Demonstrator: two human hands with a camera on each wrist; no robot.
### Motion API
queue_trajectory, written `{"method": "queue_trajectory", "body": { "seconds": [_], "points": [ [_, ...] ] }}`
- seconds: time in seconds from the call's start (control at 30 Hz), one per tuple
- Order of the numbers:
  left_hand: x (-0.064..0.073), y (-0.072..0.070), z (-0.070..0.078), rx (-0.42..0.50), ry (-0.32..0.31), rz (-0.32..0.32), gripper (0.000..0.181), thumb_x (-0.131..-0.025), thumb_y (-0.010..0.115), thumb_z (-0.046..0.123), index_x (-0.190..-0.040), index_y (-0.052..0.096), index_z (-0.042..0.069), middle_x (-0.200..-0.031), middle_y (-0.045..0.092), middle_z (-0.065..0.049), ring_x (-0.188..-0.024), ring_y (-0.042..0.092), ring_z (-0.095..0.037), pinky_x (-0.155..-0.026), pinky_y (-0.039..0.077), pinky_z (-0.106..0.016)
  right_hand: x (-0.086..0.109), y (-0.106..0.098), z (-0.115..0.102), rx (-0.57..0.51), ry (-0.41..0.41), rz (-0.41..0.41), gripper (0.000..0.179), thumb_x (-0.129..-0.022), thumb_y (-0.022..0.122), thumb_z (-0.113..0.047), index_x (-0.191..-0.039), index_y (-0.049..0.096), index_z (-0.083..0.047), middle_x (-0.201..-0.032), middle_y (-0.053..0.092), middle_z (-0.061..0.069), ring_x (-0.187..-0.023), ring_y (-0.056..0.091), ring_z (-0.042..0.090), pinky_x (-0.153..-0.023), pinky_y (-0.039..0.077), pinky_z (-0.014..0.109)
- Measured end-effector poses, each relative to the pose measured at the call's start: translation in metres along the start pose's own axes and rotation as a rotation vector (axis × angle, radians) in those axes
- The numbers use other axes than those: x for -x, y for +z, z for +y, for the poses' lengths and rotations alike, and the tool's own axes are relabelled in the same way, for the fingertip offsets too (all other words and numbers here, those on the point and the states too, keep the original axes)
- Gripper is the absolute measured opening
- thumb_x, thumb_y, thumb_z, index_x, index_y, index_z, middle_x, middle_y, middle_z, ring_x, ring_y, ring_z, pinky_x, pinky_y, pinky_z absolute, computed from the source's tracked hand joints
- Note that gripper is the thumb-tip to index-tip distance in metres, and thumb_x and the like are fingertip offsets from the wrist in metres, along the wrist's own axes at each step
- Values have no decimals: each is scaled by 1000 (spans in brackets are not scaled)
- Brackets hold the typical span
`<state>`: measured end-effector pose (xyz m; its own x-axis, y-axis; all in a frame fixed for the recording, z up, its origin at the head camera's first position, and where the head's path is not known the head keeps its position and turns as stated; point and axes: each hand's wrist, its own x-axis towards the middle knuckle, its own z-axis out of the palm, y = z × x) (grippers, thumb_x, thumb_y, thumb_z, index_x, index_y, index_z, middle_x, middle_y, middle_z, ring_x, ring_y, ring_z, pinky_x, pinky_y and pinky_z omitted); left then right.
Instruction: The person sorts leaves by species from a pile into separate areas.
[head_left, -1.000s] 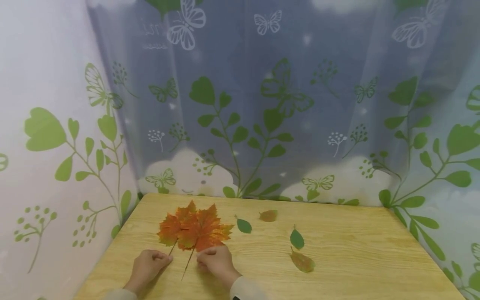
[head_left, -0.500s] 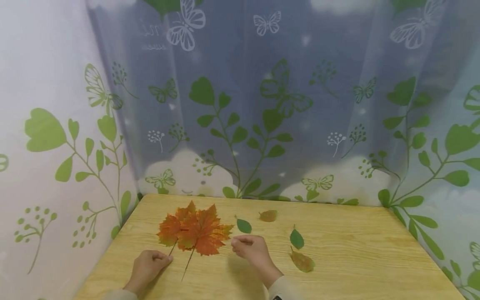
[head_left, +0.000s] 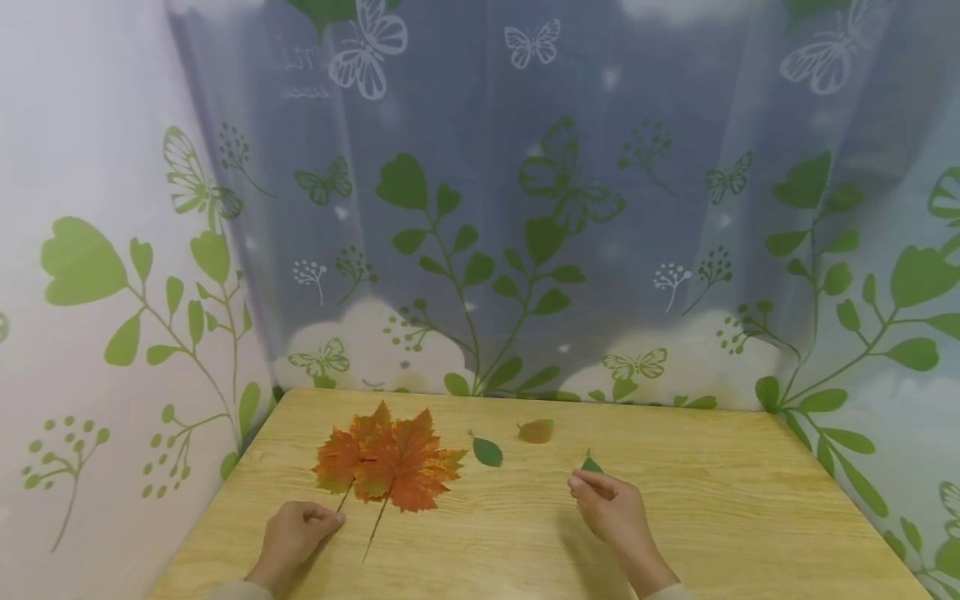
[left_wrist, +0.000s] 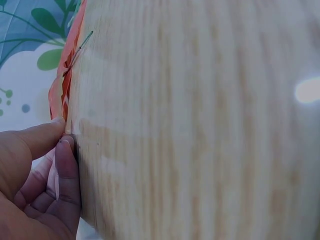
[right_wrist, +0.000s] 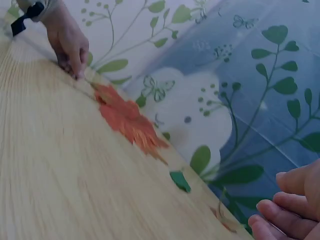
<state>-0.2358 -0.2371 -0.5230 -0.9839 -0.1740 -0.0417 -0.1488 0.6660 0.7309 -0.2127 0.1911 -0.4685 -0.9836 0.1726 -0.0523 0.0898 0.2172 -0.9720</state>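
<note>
Orange maple leaves (head_left: 408, 462) lie overlapped at the left of the wooden table, their thin dark stems towards me. My left hand (head_left: 296, 537) pinches one stem (head_left: 346, 495) between thumb and forefinger; the left wrist view shows this grip close to the tabletop. To the right, my right hand (head_left: 618, 512) hovers over the table with loosely bent fingers and nothing in them. It covers most of a small green leaf (head_left: 591, 463), whose tip shows above the fingers. The brownish leaf nearer me is hidden behind this hand.
Another green leaf (head_left: 487, 452) lies right of the maple leaves, and a brownish-green leaf (head_left: 536, 431) is farther back. A curtain (head_left: 480, 208) printed with plants and butterflies hangs behind the table's (head_left: 735, 500) far edge.
My right hand has moved away from the maple leaves, rightwards to above the small green leaf. My left hand has stayed at the stem. The leaves lie as before.
</note>
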Motion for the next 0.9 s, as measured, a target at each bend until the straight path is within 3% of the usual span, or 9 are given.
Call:
{"method": "queue_trajectory", "body": {
  "seconds": [0.17, 0.4, 0.57, 0.77, 0.9],
  "points": [
    [0, -1, 0, -9, 2, -3, 24, -80, 78, 30, -76, 74, 7, -71, 67, 2, -67, 54, -14, -61, 43, -30, 4, -30, 17, 104, 32, 53, 43, -94, 63, -31, -126, 60, -2, -127, 61, 15, -116, 57, 32, -94, 49, 43],
    [-2, 0, -1, 16, -21, -26, 25, -80, 78, 31, -76, 73, 7, -63, 63, 4, -62, 53, -13, -59, 42, -29, 9, -58, 42, 274, 2, 122, 43, -94, 63, -31, -124, 60, -1, -123, 63, 17, -113, 58, 35, -90, 51, 43],
    [-1, -1, 1, 43, -40, -36, 25, -80, 77, 29, -77, 73, 5, -62, 63, 4, -59, 54, -13, -56, 43, -29, 8, -65, 59, 339, -19, 112, 40, -92, 66, -25, -119, 62, 5, -111, 67, 20, -99, 65, 34, -77, 55, 36],
    [0, -1, 3, 47, -45, -40, 23, -81, 77, 28, -77, 74, 5, -62, 64, 3, -59, 54, -14, -56, 44, -29, 6, -64, 71, 373, 20, 117, 40, -89, 68, -29, -112, 66, 4, -92, 71, 9, -79, 68, 22, -70, 55, 37],
    [1, -1, 3, 33, -38, -34, 23, -81, 77, 28, -77, 74, 5, -64, 65, 3, -61, 54, -13, -57, 43, -29, 5, -61, 72, 387, 24, 113, 40, -88, 69, -30, -109, 68, 4, -90, 71, 10, -78, 67, 23, -65, 54, 34]
  ]
}}
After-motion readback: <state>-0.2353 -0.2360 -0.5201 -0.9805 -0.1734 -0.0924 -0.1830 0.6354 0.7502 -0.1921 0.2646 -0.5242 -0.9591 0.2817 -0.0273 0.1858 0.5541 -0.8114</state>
